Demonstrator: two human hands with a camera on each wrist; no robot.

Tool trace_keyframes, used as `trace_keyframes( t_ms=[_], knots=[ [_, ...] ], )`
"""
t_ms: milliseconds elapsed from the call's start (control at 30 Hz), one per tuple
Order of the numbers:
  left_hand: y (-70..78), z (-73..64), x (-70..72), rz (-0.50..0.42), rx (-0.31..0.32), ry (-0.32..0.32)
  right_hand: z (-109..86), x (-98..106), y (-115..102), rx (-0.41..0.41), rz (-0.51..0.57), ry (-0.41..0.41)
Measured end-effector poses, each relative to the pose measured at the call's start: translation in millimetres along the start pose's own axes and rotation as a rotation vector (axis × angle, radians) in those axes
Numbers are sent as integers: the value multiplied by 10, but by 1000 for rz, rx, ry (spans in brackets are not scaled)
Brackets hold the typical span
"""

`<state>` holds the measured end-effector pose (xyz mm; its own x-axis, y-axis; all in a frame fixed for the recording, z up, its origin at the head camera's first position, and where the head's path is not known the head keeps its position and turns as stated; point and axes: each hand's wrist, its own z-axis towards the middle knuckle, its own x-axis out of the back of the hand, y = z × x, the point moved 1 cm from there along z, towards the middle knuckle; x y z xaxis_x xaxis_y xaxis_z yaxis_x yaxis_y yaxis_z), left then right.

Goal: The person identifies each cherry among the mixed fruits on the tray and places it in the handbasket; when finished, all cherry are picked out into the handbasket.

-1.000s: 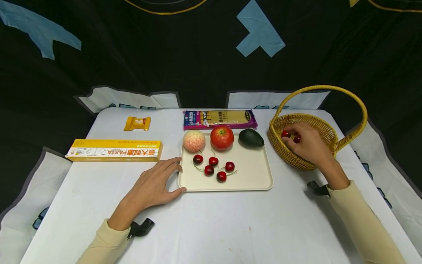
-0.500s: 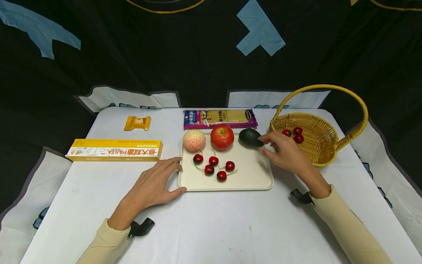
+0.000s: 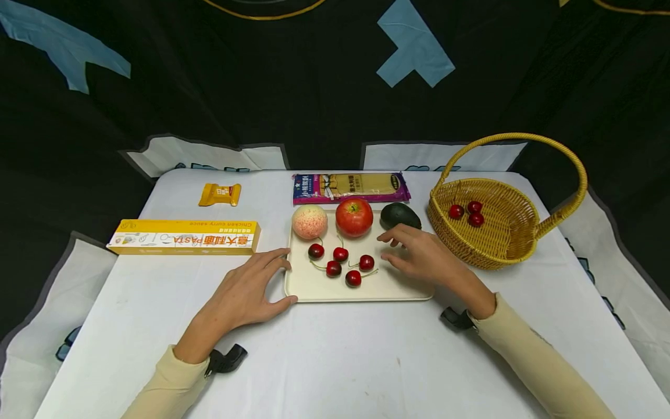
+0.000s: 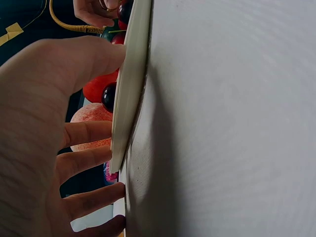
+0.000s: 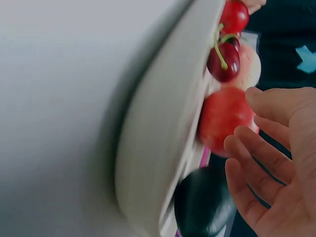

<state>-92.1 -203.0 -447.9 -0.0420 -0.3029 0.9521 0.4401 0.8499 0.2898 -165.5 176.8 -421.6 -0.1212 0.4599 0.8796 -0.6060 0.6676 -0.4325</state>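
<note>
The empty, spread right hand (image 3: 426, 256) has moved from the basket (image 3: 459, 241) over the tray (image 3: 400, 291), where five cherries (image 3: 353, 279) remain; the left hand (image 3: 243, 292), also spread, touches it.

narrow gap between right fingers (image 3: 391, 234) and nearest cherry (image 3: 366, 263), avocado (image 3: 400, 215) barring the far side, basket (image 3: 456, 240) at right

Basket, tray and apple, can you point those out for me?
Basket (image 3: 501, 228): head view, on its bare woven inside.
Tray (image 3: 386, 290): head view, on its bare surface near the front edge.
Apple (image 3: 354, 219): head view, on its middle.
</note>
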Motion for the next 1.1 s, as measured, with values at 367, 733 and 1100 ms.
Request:
trace_keyframes(
  t_ms=[367, 733, 1100],
  knots=[
    [0, -4, 4, -1, -14, 19, 88, -189, -162, 31, 16, -114],
    [-4, 2, -2, 5, -12, 15, 126, -265, -209, 79, -28, -150],
    [6, -4, -5, 6, -2, 2, 86, -92, -156, 24, -16, -92]
  ],
)
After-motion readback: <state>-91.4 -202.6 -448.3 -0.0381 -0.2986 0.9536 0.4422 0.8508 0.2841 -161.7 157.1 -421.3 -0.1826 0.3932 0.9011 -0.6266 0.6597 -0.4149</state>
